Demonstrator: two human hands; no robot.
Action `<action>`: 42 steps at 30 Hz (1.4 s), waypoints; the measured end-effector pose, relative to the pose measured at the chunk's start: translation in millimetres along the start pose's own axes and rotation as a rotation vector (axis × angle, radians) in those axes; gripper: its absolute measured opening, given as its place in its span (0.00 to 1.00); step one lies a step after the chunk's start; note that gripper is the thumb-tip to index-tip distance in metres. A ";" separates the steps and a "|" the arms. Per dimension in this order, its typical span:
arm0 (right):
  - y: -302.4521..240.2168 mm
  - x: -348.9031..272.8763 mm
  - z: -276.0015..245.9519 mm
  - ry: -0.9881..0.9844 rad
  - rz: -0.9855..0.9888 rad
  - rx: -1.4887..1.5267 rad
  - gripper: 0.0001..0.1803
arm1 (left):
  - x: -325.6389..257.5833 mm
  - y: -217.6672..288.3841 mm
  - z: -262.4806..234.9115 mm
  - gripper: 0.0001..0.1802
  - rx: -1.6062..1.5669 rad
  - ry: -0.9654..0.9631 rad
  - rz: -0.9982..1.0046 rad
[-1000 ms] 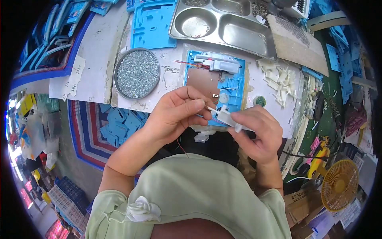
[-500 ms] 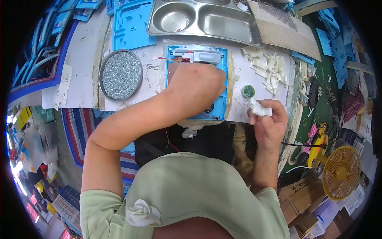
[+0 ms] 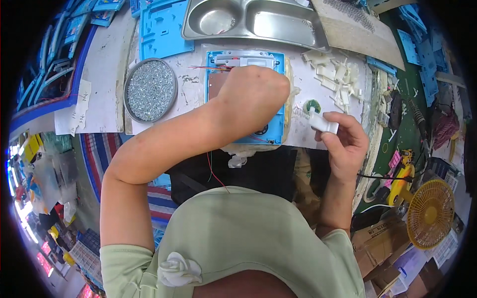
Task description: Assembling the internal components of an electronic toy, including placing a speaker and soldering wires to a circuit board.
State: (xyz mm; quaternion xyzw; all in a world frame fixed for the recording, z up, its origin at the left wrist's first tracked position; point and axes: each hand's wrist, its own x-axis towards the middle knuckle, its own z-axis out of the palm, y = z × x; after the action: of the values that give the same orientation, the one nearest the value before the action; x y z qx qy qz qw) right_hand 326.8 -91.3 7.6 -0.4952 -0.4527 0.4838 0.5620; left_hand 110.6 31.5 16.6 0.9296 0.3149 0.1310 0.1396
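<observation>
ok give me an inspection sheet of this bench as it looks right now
surface: white worktop, scuffed and marked.
job's things: blue jig with a white part and copper plate; small white plastic piece.
clutter: round dish of screws, steel compartment tray, heap of white plastic pieces, spare blue jig.
grippers: left hand rests fisted on the blue jig; right hand pinches the small white plastic piece.
cables: thin red wires at the jig's top.
surroundings: yellow fan, cardboard boxes.

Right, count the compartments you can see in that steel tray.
2: in the steel tray at the top of the bench, one compartment on its left, one to its right. The picture's edge may hide others.
</observation>
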 end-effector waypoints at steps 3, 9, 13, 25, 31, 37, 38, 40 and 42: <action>2.1 1.6 4.8 0.019 -0.057 -0.272 0.17 | -11.7 -7.4 2.9 0.07 -0.095 0.134 0.003; -8.2 38.6 21.7 -0.215 -0.441 -0.778 0.17 | -52.2 -18.0 -8.9 0.06 -0.538 0.292 -0.355; -16.0 55.8 38.3 -0.381 -0.535 -0.917 0.17 | -59.1 -18.4 8.6 0.05 -0.597 0.463 -0.276; 24.2 57.4 37.5 -0.359 -0.423 -0.657 0.16 | -58.0 -20.3 17.5 0.06 -0.635 0.463 -0.219; -2.9 68.0 51.7 -0.552 -0.454 -1.063 0.18 | -60.4 -13.8 17.5 0.04 -0.819 0.461 -0.357; -8.9 55.5 8.5 -0.277 -0.361 -0.735 0.18 | -58.0 -16.7 14.4 0.03 -0.644 0.454 -0.248; -0.7 56.7 -17.9 0.006 -0.335 -0.817 0.16 | -60.3 -18.5 15.9 0.02 -0.659 0.458 -0.234; -9.5 64.8 -76.2 0.411 -0.301 -1.211 0.15 | -61.2 -16.5 15.0 0.02 -0.640 0.446 -0.252; -13.5 75.0 -123.9 0.590 -0.212 -1.458 0.15 | -60.2 -15.7 15.1 0.02 -0.650 0.426 -0.264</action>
State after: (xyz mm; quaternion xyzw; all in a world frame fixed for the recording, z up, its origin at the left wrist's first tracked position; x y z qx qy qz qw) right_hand 459.6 -32.2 10.9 -0.8005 -0.5323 -0.1420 0.2359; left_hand 60.9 3.4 -12.1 0.7409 0.3955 0.3941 0.3734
